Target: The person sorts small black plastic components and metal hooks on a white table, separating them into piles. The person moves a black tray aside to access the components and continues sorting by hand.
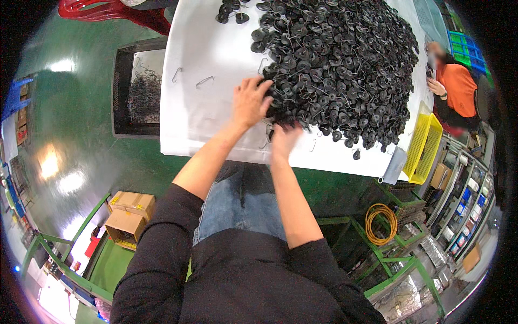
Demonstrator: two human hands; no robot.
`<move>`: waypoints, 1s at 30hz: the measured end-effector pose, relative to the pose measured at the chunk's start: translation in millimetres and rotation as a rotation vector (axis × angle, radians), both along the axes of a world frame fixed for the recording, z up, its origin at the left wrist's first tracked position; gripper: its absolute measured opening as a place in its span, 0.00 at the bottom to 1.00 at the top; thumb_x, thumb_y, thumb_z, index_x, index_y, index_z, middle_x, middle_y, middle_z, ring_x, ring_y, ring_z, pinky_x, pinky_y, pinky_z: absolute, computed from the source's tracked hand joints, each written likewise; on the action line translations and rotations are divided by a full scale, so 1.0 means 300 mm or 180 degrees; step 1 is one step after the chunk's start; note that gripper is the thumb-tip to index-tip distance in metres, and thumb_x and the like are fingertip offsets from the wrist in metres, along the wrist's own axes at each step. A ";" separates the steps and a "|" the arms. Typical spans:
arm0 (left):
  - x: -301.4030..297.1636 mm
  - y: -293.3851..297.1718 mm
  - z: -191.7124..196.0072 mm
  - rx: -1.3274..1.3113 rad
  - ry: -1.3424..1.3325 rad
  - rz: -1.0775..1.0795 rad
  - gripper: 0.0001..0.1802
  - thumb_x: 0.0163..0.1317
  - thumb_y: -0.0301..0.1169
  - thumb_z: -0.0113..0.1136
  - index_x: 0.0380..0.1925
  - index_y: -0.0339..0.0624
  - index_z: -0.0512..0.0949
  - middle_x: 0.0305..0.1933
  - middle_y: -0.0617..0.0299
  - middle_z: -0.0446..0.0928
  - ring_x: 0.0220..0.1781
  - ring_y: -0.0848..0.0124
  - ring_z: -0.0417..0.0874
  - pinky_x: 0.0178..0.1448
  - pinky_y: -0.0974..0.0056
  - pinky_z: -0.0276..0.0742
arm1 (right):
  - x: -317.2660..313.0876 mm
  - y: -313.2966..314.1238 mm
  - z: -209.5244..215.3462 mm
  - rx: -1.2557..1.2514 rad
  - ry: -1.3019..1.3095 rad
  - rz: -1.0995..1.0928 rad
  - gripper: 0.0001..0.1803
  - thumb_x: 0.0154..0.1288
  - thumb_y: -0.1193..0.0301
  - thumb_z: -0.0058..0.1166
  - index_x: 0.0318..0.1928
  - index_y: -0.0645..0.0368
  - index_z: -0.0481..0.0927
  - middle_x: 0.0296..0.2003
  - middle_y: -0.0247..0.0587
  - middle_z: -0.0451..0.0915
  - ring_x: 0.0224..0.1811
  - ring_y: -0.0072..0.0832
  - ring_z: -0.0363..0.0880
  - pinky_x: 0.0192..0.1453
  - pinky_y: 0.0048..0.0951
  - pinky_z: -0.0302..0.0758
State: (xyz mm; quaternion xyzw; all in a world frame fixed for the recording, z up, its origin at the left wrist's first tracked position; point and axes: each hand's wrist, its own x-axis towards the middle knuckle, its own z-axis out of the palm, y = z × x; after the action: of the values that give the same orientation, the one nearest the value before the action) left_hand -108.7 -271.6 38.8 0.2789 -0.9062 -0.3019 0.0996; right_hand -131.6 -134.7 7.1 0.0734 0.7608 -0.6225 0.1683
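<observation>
My left hand (pixel 250 102) lies flat with its fingers spread against the near-left edge of the heap of black rubber discs on wire hooks (pixel 337 65), fingertips pressing into the outermost pieces but, as far as I can see, not closed on any 1 of them. My right hand (pixel 283 141) sits lower and closer to me, at the heap's near edge, blurred; its fingers curl toward the pile and I cannot tell whether they pinch a piece or only brush it. The 2 hands are apart, left above and slightly left of right, both at the same corner of the pile. The heap lies ahead and to the right of both hands, spreading away from me across the white table sheet (pixel 199 116), its bulk running diagonally toward the far right. So the nearest pieces are those right under my left fingertips, and the left hand is the 1 already in contact. A few loose wire hooks (pixel 205 81) lie on the bare sheet just left of my left hand, and 1 stray disc (pixel 356 154) sits near the table's front edge to my right. A yellow plastic basket (pixel 423 147) hangs at the right end of the table, and a dark crate of wire parts (pixel 139 92) stands on the green floor to the left. Another person in an orange top (pixel 458 86) sits at the far right.
</observation>
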 end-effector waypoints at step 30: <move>0.142 -0.340 0.013 -0.0256 0.0522 0.0919 0.17 0.50 0.21 0.54 0.42 0.46 0.77 0.48 0.57 0.75 0.51 0.57 0.72 0.57 0.57 0.68 | -0.267 -0.582 0.153 0.2265 0.3447 0.3924 0.08 0.58 0.72 0.48 0.37 0.50 0.80 0.38 0.36 0.76 0.45 0.34 0.77 0.44 0.38 0.76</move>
State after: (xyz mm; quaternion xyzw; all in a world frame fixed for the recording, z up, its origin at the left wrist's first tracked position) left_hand -66.2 -373.7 42.7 0.3764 -0.8569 -0.2697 0.2266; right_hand -211.8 -309.3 53.0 -0.6046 0.7884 -0.0979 0.0579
